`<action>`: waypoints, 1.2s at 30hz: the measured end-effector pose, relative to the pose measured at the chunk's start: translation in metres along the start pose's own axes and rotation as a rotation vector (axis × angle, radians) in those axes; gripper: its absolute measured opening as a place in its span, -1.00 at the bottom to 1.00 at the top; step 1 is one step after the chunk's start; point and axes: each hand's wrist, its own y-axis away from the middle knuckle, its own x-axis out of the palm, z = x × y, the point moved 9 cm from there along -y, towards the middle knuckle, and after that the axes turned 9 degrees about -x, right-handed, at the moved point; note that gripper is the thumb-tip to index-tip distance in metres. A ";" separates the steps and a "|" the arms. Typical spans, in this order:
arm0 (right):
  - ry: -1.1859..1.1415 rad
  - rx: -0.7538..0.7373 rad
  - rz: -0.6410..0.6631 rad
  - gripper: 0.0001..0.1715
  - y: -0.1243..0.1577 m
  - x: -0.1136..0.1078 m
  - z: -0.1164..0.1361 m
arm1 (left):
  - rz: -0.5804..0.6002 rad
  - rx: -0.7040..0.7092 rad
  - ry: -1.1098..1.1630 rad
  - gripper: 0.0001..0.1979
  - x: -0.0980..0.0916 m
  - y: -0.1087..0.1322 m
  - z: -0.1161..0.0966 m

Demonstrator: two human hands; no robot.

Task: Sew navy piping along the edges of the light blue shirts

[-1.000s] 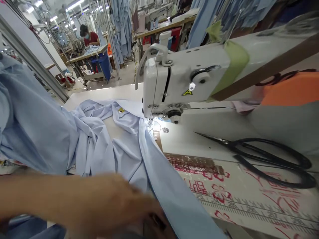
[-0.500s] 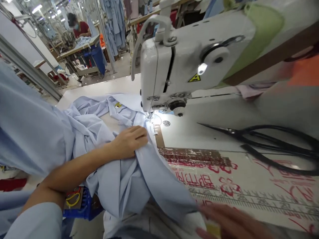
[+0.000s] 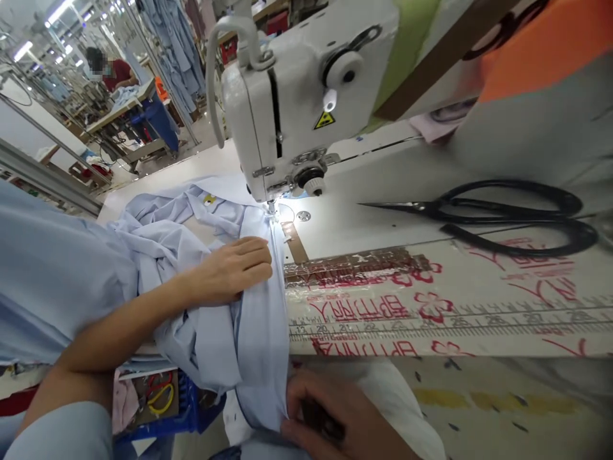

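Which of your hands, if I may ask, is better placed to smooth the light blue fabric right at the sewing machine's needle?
Probably the left hand: it lies flat on the light blue fabric just beside the needle. The right hand grips the fabric far lower down, away from the needle.

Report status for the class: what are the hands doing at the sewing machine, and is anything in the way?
Left hand flat on blue shirt, close to needle. Right hand gripping shirt lower down. Scissors on table to the right, off the fabric.
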 end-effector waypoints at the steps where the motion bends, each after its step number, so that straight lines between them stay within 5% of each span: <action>1: -0.029 0.016 0.011 -0.88 -0.002 0.005 -0.006 | 0.039 0.001 -0.032 -0.83 0.003 0.003 -0.003; 7: -0.099 0.140 -0.020 -0.90 -0.002 0.019 -0.036 | 0.180 0.096 -0.190 -0.87 0.016 0.017 -0.027; 12: -0.163 0.146 -0.032 -0.85 0.009 0.024 -0.042 | 0.158 0.092 -0.115 -0.88 0.010 0.022 -0.040; 17: -0.082 0.170 -0.223 -0.79 0.019 0.010 -0.060 | 0.105 -0.049 0.070 -0.91 0.002 0.027 -0.040; 21: 0.112 -0.007 -0.368 -0.82 0.007 -0.002 -0.046 | 0.020 -0.133 -0.018 -0.83 0.004 0.027 -0.044; 28: 0.083 -0.195 -0.335 -0.77 0.030 -0.049 0.016 | -0.127 -0.034 -0.043 -0.85 -0.002 0.042 -0.030; 31: 0.250 -0.078 -0.324 -0.84 0.038 -0.053 -0.003 | -0.131 -0.067 0.073 -0.84 -0.008 0.043 -0.025; 36: 0.229 -0.069 -0.252 -0.71 0.001 0.001 -0.042 | -0.133 -0.203 0.216 -0.86 -0.016 0.028 -0.036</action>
